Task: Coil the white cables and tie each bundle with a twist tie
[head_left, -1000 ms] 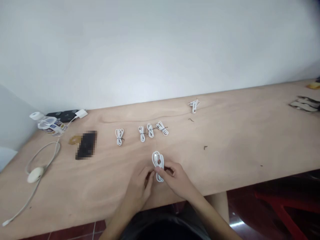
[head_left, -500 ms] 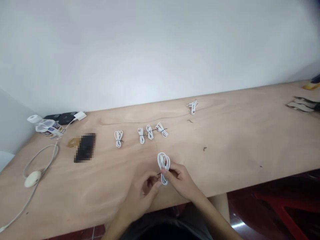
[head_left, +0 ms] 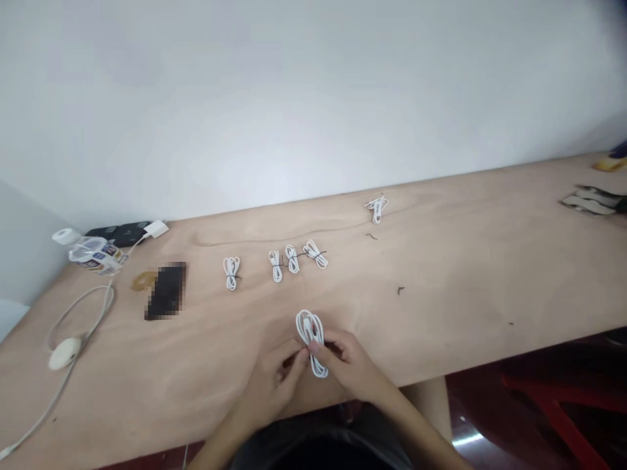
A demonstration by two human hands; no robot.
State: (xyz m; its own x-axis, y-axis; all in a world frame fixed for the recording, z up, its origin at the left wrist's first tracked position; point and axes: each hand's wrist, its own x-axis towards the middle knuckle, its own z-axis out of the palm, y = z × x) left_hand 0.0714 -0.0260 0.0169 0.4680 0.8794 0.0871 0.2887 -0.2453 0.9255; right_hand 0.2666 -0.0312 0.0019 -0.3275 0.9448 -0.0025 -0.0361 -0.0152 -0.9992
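Note:
A looped white cable (head_left: 311, 343) stands up from the plywood table (head_left: 441, 313), held at its lower part by both hands. My left hand (head_left: 273, 382) pinches it from the near left. My right hand (head_left: 350, 365) grips it from the right, thumb pressed on the strands. The fingers hide the middle of the bundle, and a thin dark tie may lie there. Farther off lie several tied white cable bundles, such as one (head_left: 292, 259) in the middle and another (head_left: 376, 209) near the wall.
To the left are a pixelated black phone (head_left: 166, 291), a water bottle (head_left: 95, 253), a black power strip (head_left: 120, 235), and a white cord with a round white piece (head_left: 63, 353). Grey flat items (head_left: 588, 204) lie far right. A red stool (head_left: 548, 405) stands below the table edge.
The white cable loop has tilted from leaning right to leaning left and sits slightly lower. My left hand has closed in on it, and the view has shifted slightly.

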